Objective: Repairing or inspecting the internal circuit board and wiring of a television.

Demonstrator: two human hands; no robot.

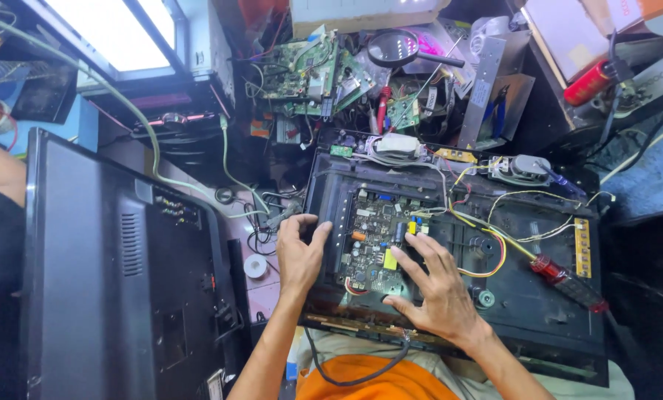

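An opened black flat-panel chassis lies across my lap, back side up. A green circuit board with yellow and blue parts sits at its left end. My left hand grips the chassis's left edge beside the board, thumb on the inner frame. My right hand rests flat with fingers spread on the board's lower right part; it holds nothing. Yellow, red and white wires run from the board to the right. A red-handled screwdriver lies on the chassis to the right of my right hand.
A black monitor back cover stands at the left. Loose circuit boards, a magnifying glass, a red cylinder and tangled cables crowd the far side. A small white tape roll lies on the floor by my left hand.
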